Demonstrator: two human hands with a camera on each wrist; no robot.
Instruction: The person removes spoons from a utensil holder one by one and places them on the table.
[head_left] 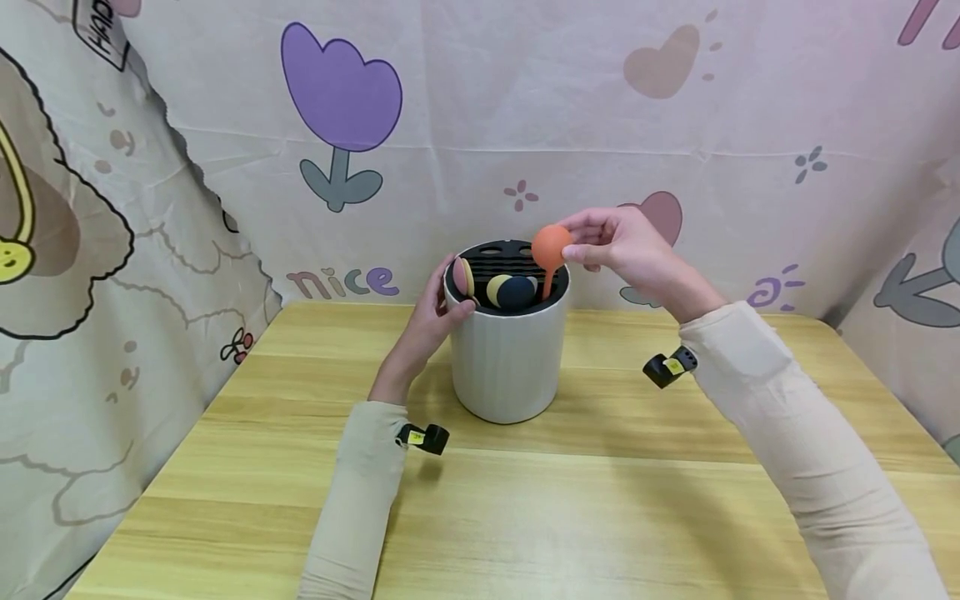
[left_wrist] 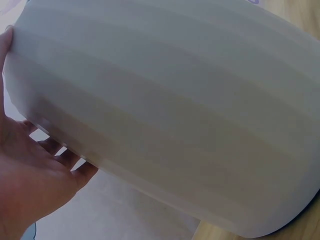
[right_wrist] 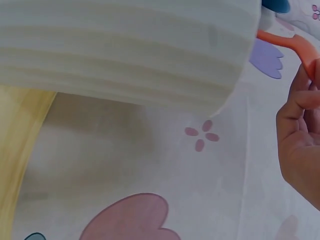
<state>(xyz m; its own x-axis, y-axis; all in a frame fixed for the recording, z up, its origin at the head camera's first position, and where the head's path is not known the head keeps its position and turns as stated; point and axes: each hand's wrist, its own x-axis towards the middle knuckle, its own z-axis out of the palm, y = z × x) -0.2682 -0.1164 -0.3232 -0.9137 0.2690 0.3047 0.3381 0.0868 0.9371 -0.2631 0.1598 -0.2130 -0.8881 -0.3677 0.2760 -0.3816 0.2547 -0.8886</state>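
Observation:
A white ribbed utensil holder (head_left: pixel 506 367) with a black slotted top (head_left: pixel 487 262) stands upright on the table. My left hand (head_left: pixel 435 312) grips its left side near the rim, thumb in front; in the left wrist view, the fingers of that hand (left_wrist: pixel 40 170) reach along the holder's wall. Above the rim at the right, my right hand (head_left: pixel 626 250) pinches the round head of an orange spoon (head_left: pixel 551 246), whose stem points down into the holder. In the right wrist view, the spoon's stem (right_wrist: pixel 280 40) meets the rim. How deep it goes is hidden.
Inside the holder sit a pink-and-yellow round-headed piece (head_left: pixel 463 277) at the left and a dark blue one (head_left: pixel 516 292) beside yellow at the front. A wooden table (head_left: pixel 525 517) lies beneath. Close behind hangs a patterned cloth (head_left: pixel 480 100).

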